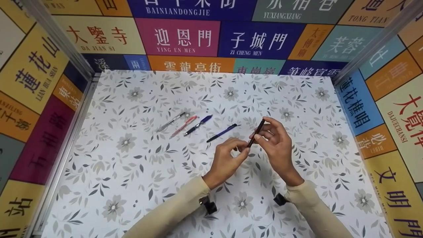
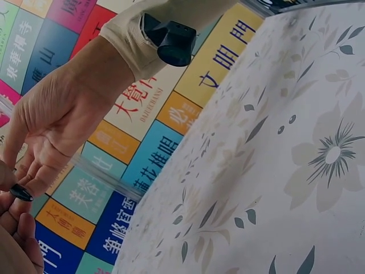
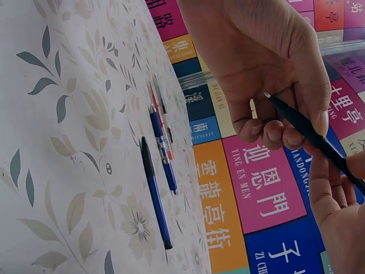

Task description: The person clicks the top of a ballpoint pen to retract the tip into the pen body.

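Both hands meet around one dark pen (image 1: 257, 131) held slanting above the table. My left hand (image 1: 229, 158) pinches its lower end between thumb and fingers. Farther up the barrel, my right hand (image 1: 276, 142) grips it, index finger reaching the top end. In the right wrist view, the pen (image 3: 302, 127) shows a pointed bare tip beside the curled fingers of the left hand (image 3: 268, 51). The left wrist view catches just a short dark end of the pen (image 2: 21, 193), with the right hand (image 2: 57, 120) behind it.
Left of the hands lie a blue pen with a black grip (image 1: 222, 133), a blue-and-black click pen (image 1: 197, 126), a red pen (image 1: 184, 126) and a clear pen (image 1: 170, 122). A flower-patterned cloth (image 1: 125, 142) covers the table. Lettered panels (image 1: 178, 38) enclose three sides.
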The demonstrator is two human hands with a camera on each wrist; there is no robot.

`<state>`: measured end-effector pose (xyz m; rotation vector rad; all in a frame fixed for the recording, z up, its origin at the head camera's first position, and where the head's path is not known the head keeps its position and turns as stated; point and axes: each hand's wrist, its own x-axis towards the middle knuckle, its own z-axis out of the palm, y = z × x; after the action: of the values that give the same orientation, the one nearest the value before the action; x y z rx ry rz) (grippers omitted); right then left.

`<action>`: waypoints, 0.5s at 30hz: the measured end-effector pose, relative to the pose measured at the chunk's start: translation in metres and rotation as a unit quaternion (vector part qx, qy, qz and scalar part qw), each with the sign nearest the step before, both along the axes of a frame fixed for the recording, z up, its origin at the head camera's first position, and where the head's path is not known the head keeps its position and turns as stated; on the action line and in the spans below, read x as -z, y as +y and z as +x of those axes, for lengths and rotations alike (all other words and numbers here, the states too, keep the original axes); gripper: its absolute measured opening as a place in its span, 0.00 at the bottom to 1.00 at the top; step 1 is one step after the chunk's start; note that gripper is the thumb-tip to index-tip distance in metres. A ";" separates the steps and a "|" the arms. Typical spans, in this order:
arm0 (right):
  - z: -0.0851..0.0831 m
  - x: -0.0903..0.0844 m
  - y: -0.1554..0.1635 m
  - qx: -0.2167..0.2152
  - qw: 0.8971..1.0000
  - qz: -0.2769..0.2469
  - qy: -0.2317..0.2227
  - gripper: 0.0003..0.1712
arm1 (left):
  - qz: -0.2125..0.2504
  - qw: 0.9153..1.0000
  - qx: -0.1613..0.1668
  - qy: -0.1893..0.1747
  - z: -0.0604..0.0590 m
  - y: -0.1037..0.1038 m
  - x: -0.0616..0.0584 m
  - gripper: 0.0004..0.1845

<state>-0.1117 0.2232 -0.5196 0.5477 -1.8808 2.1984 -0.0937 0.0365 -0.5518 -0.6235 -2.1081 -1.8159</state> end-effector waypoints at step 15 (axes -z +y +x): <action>-0.001 -0.001 0.002 -0.018 1.000 0.010 0.002 0.39 | 0.004 1.000 0.004 -0.011 -0.001 -0.001 0.002 0.05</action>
<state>-0.1127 0.2255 -0.5185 0.5945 -1.9084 2.2015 -0.0944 0.0354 -0.5537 -0.6139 -2.1130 -1.8433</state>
